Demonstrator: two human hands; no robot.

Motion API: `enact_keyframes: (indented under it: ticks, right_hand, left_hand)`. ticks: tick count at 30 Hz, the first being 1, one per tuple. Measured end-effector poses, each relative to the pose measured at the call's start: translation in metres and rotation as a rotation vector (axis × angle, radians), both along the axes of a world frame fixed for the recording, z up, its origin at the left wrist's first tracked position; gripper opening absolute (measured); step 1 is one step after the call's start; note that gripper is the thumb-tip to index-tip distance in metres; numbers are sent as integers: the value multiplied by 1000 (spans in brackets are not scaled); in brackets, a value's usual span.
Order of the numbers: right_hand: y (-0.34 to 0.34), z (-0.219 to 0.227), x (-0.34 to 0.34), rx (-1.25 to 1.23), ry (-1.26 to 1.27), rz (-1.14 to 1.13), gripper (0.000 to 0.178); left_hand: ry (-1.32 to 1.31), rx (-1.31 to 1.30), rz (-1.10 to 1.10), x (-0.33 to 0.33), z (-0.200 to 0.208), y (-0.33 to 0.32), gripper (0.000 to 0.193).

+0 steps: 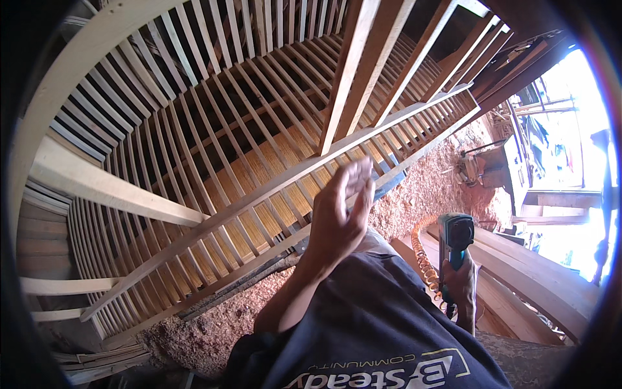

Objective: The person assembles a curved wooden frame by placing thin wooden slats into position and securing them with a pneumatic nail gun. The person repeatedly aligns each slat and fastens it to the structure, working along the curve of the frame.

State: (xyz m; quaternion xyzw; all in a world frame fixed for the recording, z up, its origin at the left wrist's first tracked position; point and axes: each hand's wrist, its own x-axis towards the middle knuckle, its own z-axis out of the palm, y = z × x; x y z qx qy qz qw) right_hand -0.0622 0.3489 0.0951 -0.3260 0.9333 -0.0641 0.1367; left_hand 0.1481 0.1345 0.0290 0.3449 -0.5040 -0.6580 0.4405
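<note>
My right hand point(460, 282) grips the handle of a teal and black nail gun point(457, 235) at my right side. An orange coiled air hose point(423, 256) hangs beside the tool. My left hand point(346, 198) is raised in front of me, over the near edge of a large slatted wooden frame point(259, 201). Its fingers are loosely bent, with the thumb apart from them, and nothing shows between them. The closest part is the long wooden rail point(278, 180) crossing the slats. I cannot tell whether the hand touches it.
Upright wooden posts point(350, 71) rise from the rail, and a curved wooden rim point(71, 71) arches at the left. Yellowish board point(259, 162) shows beneath the slats. Wood shavings point(414, 188) cover the ground. Planks point(525, 279) lie to the right, behind the nail gun.
</note>
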Motion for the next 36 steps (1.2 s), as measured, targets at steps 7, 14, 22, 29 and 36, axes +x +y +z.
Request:
enact_keyframes:
  ticks: [7,14,22,29,36]
  right_hand:
    - [18,-20,-5,-146,-184,7,33]
    - [36,-41,-63,-155,-302,185,31]
    - [61,-70,-164,-20,-261,342,42]
    - [70,-80,-229,19,-357,442,56]
    - [71,-105,-267,-25,-327,600,59]
  left_hand:
    - [-451,-824,432,-79,18,-60,55]
    - [-485,-393,420,-123,37,-101,43]
    - [-74,-302,579,-162,46,-133,66]
    - [-16,-388,627,-169,40,-129,47]
    - [-35,-384,802,-184,42,-125,30]
